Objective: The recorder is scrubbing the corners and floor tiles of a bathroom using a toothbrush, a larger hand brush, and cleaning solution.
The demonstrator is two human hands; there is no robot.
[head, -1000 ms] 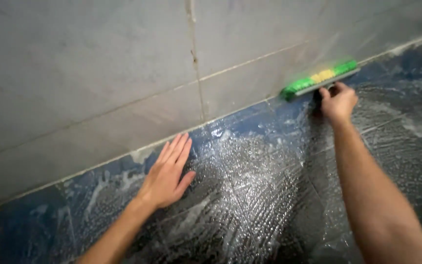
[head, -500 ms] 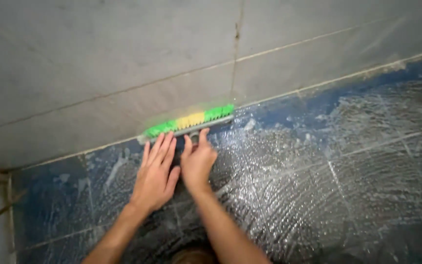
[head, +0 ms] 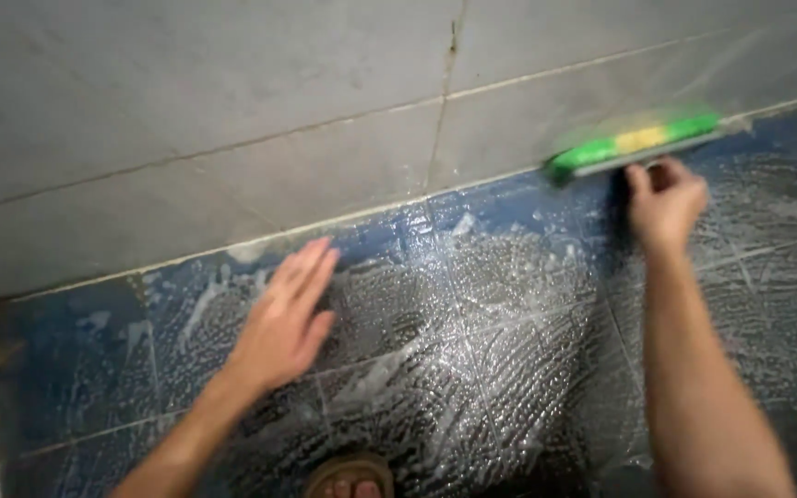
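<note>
Brush (head: 636, 143) clasped in right hand (head: 664, 203) against wall (head: 232, 138); left hand (head: 283, 318) spread flat on soapy floor (head: 472, 350).

My view is dim and flat, with soft glare glinting off the wet, soapy blue floor tiles (head: 472, 304) at centre. Motion blur smears the green brush (head: 636, 144) far right and my left hand (head: 283, 318); the near corners darken.

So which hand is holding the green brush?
The right hand grips the green and yellow brush at the wall's foot; the left hand lies open on the soapy floor.
</note>
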